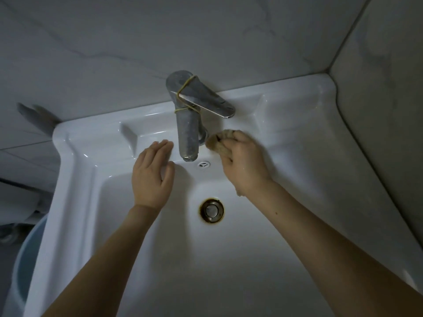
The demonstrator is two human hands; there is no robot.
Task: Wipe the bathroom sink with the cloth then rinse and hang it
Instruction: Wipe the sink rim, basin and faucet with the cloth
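Fingers of the right hand point(246, 164) are curled round a bunched tan cloth point(219, 141), pressing it against the back ledge of the white sink point(297, 124) just to the right of the faucet point(187, 131), right at the base of the spout. Fingers of the left hand point(152, 177) lie straight and together, palm down on the ledge at the rear rim of the basin, just left of the spout, holding nothing. A yellow rubber band point(185, 86) is wound round the faucet body and its lever, which points toward the sink's right rear corner. Below the spout sits the small overflow hole point(203, 164), and the metal drain point(211, 210), ringed with brown stain, lies in the basin floor between the two forearms. A blue bucket point(29, 259) shows beyond the sink's left edge.
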